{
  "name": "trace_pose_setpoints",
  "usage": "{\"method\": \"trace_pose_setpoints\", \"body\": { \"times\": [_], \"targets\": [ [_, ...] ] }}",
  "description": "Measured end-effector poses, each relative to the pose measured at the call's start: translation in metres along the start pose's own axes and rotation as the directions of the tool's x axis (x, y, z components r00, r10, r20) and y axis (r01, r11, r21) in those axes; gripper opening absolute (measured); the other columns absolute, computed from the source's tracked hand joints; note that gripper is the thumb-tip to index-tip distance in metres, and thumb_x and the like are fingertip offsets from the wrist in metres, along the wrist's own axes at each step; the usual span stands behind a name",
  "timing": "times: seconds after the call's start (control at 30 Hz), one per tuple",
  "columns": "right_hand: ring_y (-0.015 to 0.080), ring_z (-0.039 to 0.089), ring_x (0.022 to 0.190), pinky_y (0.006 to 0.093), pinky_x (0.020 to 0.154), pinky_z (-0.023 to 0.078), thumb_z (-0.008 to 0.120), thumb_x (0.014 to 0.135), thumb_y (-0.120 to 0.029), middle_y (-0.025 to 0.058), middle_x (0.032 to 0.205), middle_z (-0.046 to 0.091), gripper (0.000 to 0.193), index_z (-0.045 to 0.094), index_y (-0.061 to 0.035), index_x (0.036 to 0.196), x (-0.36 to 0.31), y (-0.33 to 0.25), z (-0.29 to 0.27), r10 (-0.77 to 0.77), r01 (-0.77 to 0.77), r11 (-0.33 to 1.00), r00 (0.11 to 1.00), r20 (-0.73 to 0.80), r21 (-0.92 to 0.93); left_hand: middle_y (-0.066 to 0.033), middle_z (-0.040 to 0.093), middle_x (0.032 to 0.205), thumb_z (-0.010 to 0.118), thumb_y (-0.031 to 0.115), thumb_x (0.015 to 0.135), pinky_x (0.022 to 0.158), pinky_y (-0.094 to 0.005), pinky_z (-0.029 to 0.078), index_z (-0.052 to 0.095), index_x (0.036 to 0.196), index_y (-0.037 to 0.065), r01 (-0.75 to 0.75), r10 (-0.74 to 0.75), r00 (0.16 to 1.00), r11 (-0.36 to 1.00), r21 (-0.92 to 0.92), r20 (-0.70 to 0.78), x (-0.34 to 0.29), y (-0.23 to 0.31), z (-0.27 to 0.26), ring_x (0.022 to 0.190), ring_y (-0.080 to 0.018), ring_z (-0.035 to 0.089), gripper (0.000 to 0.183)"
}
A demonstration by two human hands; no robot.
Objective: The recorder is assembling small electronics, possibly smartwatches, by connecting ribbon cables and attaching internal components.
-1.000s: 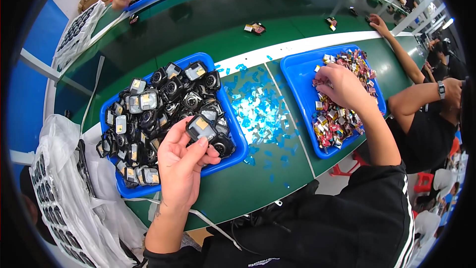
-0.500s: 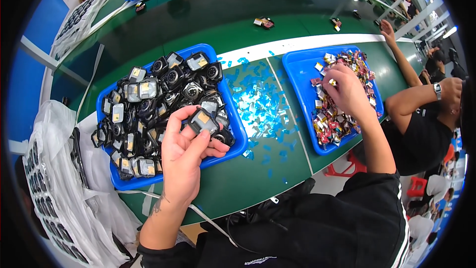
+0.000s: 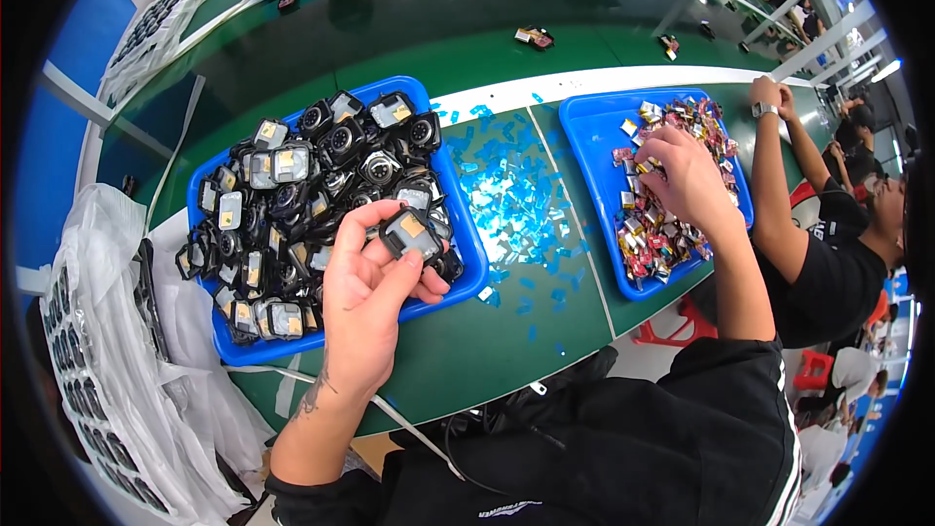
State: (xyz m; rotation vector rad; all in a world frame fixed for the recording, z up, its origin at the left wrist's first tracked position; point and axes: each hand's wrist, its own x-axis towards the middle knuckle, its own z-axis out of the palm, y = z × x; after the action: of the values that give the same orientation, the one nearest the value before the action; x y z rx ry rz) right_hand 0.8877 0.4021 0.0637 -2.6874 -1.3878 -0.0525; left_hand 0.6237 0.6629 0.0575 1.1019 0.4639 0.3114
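Observation:
My left hand point(image 3: 362, 282) is closed around a black smartwatch case point(image 3: 407, 233), its pale inside with a tan patch facing up. It is held just above the near right corner of a blue tray point(image 3: 474, 258) heaped with similar black watch cases point(image 3: 292, 200). Over a second blue tray point(image 3: 587, 131) on the right, my right hand point(image 3: 690, 180) has its fingers curled down at the pile of small silver-and-yellow batteries with reddish circuit parts point(image 3: 648, 253). Its fingertips are partly hidden, so whatever they may pinch cannot be made out.
Small blue film pieces point(image 3: 516, 205) lie scattered on the green table between the trays. Beyond a white ledge, loose parts point(image 3: 535, 37) sit on a green belt. Wrapped trays of parts point(image 3: 93, 380) stand at left. A co-worker's arms point(image 3: 774, 166) reach in at right.
My hands have barely moved; the left still holds the watch case and the right stays over the battery pile. The co-worker's two hands have come together. Parts on the belt appear slightly shifted.

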Motion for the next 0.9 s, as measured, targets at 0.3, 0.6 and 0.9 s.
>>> {"method": "trace_pose_setpoints", "body": {
  "times": [0.3,0.6,0.9],
  "targets": [
    [0.0356,0.059,0.099,0.043,0.089,0.047,0.064,0.08,0.0,0.0138,0.099,0.062,0.013,0.066,-0.0031,0.092,0.0,0.003,0.006,0.057,-0.04,0.995,0.977,-0.205,0.087,-0.016,0.066,0.103,0.057,0.005,0.094,0.067,-0.0256,0.053,0.039,0.133,0.004,0.002,-0.002,1.0,1.0,0.024,0.009,-0.001,-0.002,0.001,0.075,-0.0132,0.064,0.042],
    [0.0339,0.059,0.1,0.0438,0.091,0.046,0.069,0.078,-0.003,0.0137,0.1,0.062,0.022,0.067,-0.0037,0.1,-0.002,-0.007,0.0,-0.065,0.069,0.996,0.996,-0.063,0.06,-0.0156,0.066,0.101,0.058,0.005,0.094,0.067,-0.0257,0.053,0.041,0.132,0.003,-0.003,0.003,1.0,0.999,0.033,0.012,0.001,-0.003,0.001,0.075,-0.0133,0.064,0.041],
    [0.0331,0.058,0.1,0.0418,0.09,0.047,0.068,0.08,-0.002,0.0136,0.101,0.061,0.02,0.066,-0.0011,0.099,0.009,0.009,0.001,0.004,-0.004,1.0,0.998,-0.069,0.001,-0.0156,0.066,0.102,0.057,0.003,0.094,0.068,-0.0261,0.053,0.042,0.131,0.003,-0.001,0.0,1.0,0.999,0.048,0.023,0.001,-0.005,0.0,0.075,-0.0136,0.064,0.04]
  ]
}}
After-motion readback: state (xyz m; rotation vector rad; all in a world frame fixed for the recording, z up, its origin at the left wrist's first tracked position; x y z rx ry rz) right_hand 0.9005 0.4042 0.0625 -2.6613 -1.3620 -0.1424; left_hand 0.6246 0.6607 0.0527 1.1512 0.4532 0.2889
